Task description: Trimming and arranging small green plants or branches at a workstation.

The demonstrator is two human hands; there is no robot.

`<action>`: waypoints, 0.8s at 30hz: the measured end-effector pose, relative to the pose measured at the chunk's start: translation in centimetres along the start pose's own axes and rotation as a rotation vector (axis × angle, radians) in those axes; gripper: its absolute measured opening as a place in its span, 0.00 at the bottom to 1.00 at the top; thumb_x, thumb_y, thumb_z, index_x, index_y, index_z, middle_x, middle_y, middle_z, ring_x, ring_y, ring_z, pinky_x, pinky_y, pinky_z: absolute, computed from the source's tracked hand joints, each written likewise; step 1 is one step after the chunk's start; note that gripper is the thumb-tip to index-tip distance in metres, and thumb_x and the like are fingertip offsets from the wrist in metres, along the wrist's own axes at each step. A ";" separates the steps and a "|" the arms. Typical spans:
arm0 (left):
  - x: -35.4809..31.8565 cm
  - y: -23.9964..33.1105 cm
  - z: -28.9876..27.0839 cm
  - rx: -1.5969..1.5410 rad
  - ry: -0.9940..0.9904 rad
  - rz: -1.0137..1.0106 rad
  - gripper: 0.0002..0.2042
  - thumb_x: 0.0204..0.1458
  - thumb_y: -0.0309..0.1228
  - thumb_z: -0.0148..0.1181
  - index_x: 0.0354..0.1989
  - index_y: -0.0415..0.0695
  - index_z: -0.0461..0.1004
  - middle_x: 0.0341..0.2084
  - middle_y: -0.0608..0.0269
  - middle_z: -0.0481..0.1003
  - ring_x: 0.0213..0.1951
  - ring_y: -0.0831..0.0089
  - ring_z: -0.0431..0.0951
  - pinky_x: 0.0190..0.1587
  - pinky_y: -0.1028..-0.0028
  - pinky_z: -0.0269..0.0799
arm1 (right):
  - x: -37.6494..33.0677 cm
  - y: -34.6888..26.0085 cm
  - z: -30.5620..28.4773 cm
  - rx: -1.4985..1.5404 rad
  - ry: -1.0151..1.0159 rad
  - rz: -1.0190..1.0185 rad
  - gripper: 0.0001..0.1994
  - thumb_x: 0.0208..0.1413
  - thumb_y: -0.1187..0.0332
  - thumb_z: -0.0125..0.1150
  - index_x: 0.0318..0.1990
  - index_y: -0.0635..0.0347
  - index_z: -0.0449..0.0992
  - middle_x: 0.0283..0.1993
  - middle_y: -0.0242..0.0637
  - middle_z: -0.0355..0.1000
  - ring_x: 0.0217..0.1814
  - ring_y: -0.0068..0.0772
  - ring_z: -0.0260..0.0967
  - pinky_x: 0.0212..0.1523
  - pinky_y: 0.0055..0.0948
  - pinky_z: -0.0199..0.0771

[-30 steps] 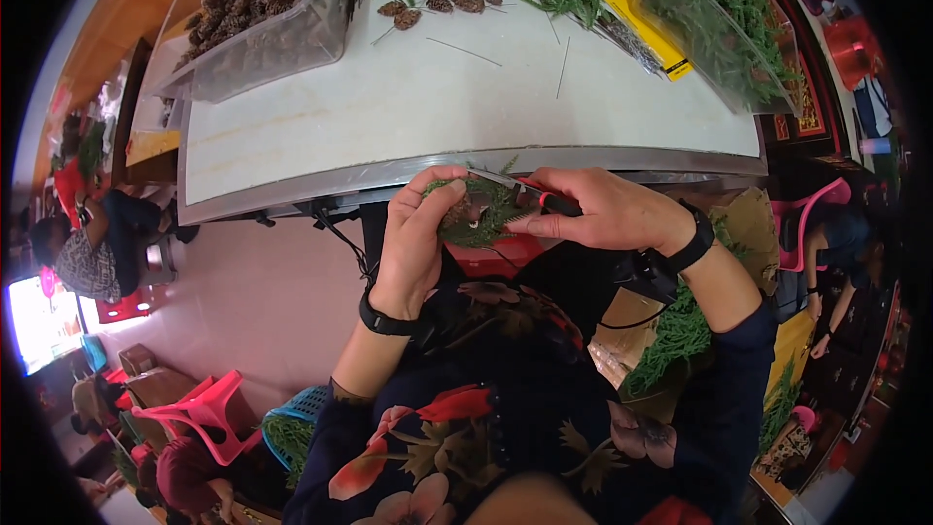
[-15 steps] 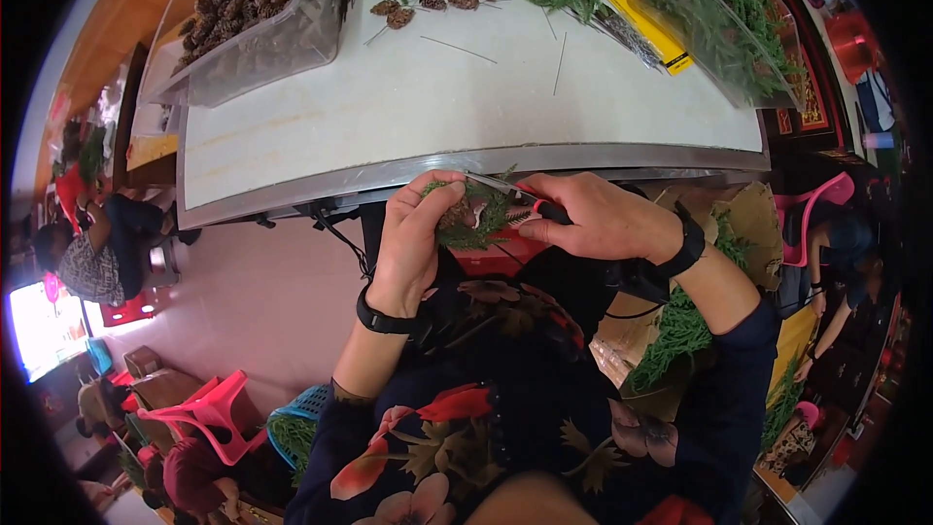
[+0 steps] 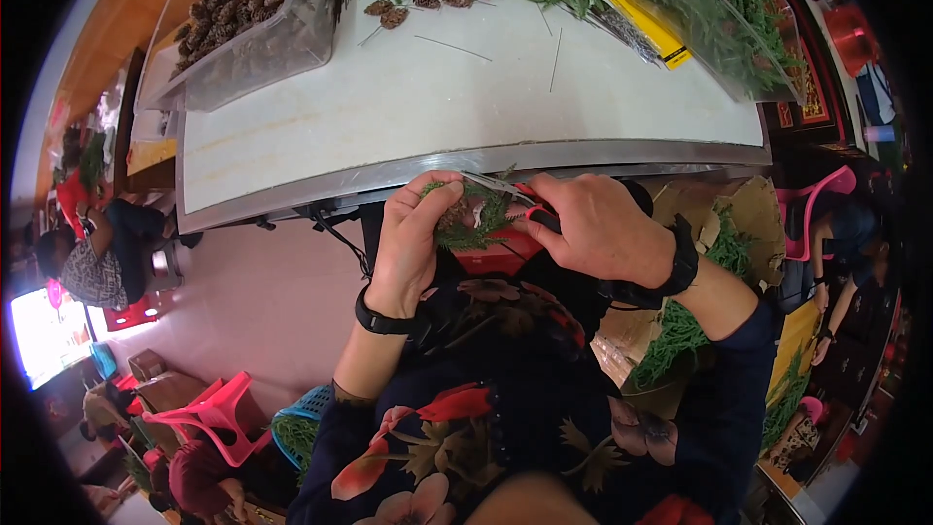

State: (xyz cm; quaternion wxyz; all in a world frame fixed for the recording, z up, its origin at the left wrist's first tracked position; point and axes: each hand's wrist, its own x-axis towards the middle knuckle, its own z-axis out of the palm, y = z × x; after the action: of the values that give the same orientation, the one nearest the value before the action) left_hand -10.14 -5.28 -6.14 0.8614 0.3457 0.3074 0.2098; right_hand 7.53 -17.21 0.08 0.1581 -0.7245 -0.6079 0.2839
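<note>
a small bundle of green sprigs with a pine cone [image 3: 468, 216] is held just below the near edge of the white table [image 3: 389, 117], above the lap. the left hand [image 3: 413, 243] is curled closed around the bundle from the left, thumb on top. the right hand [image 3: 595, 228] is closed on a dark-handled tool [image 3: 537, 218] whose tip is pressed to the bundle's right side. a clear tray of pine cones [image 3: 255, 15] is seen at the table's far left, a clear bin of green sprigs [image 3: 719, 24] at the far right, well apart from the hands.
</note>
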 end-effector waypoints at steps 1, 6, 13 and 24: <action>0.0 0.0 0.1 0.001 0.000 0.000 0.07 0.56 0.24 0.53 0.40 0.36 0.73 0.30 0.60 0.78 0.28 0.78 0.76 0.35 0.79 0.72 | -0.1 -0.2 0.0 -0.003 -0.001 0.014 0.16 0.53 0.62 0.62 0.43 0.64 0.72 0.28 0.51 0.73 0.33 0.57 0.70 0.33 0.43 0.70; -0.1 0.0 0.4 0.075 0.056 0.022 0.06 0.56 0.23 0.51 0.40 0.35 0.71 0.27 0.59 0.74 0.27 0.74 0.73 0.33 0.76 0.70 | -0.1 0.6 0.3 0.078 0.002 -0.018 0.15 0.52 0.62 0.62 0.42 0.65 0.72 0.29 0.51 0.72 0.32 0.57 0.70 0.32 0.42 0.69; -0.3 -0.4 0.6 0.178 0.027 0.090 0.05 0.56 0.21 0.51 0.38 0.36 0.72 0.26 0.61 0.74 0.27 0.77 0.73 0.33 0.78 0.69 | 0.1 1.0 0.2 0.181 -0.048 -0.053 0.15 0.53 0.62 0.62 0.41 0.65 0.72 0.29 0.52 0.72 0.32 0.57 0.69 0.32 0.41 0.68; -0.3 -0.6 0.2 0.284 0.050 0.165 0.04 0.55 0.22 0.54 0.36 0.38 0.73 0.23 0.66 0.75 0.25 0.81 0.73 0.30 0.81 0.69 | 0.7 1.3 0.5 0.249 -0.071 -0.133 0.14 0.54 0.64 0.61 0.43 0.64 0.72 0.32 0.47 0.74 0.34 0.52 0.73 0.35 0.38 0.70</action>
State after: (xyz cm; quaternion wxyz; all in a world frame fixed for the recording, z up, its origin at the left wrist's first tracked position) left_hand -10.13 -5.94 -6.35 0.7758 0.4829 0.3259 0.2425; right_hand 8.32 -16.91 -1.21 0.2438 -0.6469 -0.6198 0.3714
